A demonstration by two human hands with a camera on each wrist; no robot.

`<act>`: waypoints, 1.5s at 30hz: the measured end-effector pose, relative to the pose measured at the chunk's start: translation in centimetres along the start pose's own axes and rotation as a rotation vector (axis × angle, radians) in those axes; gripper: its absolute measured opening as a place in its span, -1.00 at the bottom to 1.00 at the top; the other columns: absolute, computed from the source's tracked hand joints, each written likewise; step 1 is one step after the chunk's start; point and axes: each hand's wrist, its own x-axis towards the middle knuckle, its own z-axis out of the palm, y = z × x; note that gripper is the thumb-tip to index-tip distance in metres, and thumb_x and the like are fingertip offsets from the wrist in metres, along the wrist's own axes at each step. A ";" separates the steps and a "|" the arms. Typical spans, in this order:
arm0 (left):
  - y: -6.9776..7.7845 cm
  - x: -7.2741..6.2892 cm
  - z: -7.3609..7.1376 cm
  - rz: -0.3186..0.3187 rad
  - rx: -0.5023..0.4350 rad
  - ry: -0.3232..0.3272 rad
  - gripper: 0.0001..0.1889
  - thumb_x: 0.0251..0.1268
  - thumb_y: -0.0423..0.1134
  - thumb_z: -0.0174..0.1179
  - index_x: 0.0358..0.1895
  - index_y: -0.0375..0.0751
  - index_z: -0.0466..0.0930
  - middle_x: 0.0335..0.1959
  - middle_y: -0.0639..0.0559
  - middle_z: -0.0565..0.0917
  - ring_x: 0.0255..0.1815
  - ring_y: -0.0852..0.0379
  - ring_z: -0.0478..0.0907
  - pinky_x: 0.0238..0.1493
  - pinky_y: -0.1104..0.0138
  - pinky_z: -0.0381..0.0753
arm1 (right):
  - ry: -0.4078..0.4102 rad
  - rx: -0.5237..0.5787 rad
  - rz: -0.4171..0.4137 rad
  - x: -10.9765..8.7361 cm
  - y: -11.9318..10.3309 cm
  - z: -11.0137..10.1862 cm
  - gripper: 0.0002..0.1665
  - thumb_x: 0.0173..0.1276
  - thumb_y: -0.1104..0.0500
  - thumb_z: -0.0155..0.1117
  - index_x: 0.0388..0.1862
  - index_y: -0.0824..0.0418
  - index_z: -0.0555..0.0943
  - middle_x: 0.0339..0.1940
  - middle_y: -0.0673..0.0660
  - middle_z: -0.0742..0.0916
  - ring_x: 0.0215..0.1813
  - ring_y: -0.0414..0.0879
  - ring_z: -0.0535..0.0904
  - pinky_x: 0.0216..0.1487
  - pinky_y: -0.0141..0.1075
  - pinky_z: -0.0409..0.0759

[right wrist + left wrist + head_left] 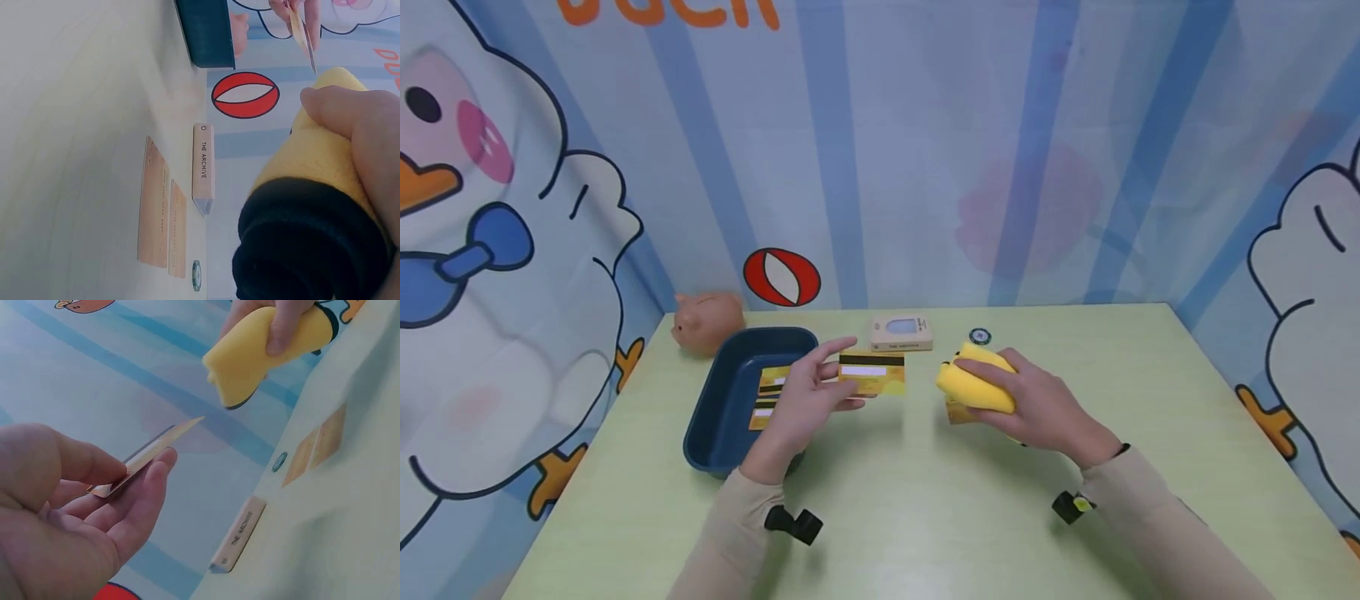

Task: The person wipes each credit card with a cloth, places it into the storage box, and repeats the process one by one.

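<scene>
In the head view my left hand [801, 404] pinches a gold bank card [871, 372] by its left end, between thumb and fingers. The card is raised off the table, with a black stripe and a white strip facing up. I cannot tell whether a second card lies behind it. My right hand [1037, 404] grips a bunched yellow cloth [977, 382] with dark parts, also seen in the right wrist view as fleecy yellow cloth [312, 159]. It is held above the table. Two gold cards [153, 206] lie side by side below, partly hidden from the head view.
A dark blue tray [707, 417] on the left holds gold cards [763, 412], with my left hand partly over it. Behind it stands a piggy bank [709, 323]. A small pale box [901, 333] and a round chip [980, 336] lie near the table's back edge.
</scene>
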 end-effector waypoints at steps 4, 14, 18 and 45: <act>0.6 -0.1 -1.5 -0.035 0.055 0.041 -0.40 0.56 -0.46 0.08 0.59 -0.11 0.30 0.29 -0.37 0.62 0.04 -0.23 0.77 -0.09 0.18 0.81 | -0.005 0.001 0.005 -0.3 0.1 0.0 -0.17 0.33 -0.07 0.56 0.56 -0.24 0.46 0.04 0.14 0.58 -0.43 -0.23 0.42 -0.49 -0.35 0.47; 1.4 -0.5 -6.5 -0.136 0.148 0.138 -0.57 0.68 -0.35 -0.03 0.47 -0.43 0.32 0.32 -0.45 0.53 0.03 -0.25 0.76 -0.11 0.28 0.80 | -0.001 0.012 0.008 -1.0 0.5 0.2 -0.18 0.34 -0.05 0.56 0.55 -0.22 0.47 0.00 0.14 0.58 -0.50 -0.26 0.40 -0.53 -0.37 0.46; 1.6 -0.8 -8.2 -0.141 0.188 0.189 -0.59 0.68 -0.36 -0.04 0.44 -0.48 0.33 0.20 -0.44 0.52 -0.15 -0.04 0.79 -0.14 0.30 0.80 | 0.005 0.001 0.007 -1.2 0.7 0.2 -0.19 0.33 -0.06 0.56 0.54 -0.22 0.48 -0.02 0.13 0.58 -0.48 -0.24 0.39 -0.51 -0.36 0.45; -1.6 -2.0 -12.2 -0.330 0.464 0.209 -0.57 0.42 -0.46 0.03 0.31 -0.57 0.41 -0.06 -0.42 0.68 -0.36 0.09 0.72 -0.33 0.28 0.72 | -0.014 -0.008 0.027 -1.8 1.2 0.5 -0.19 0.32 -0.07 0.56 0.53 -0.19 0.49 -0.04 0.12 0.57 -0.47 -0.24 0.38 -0.51 -0.35 0.44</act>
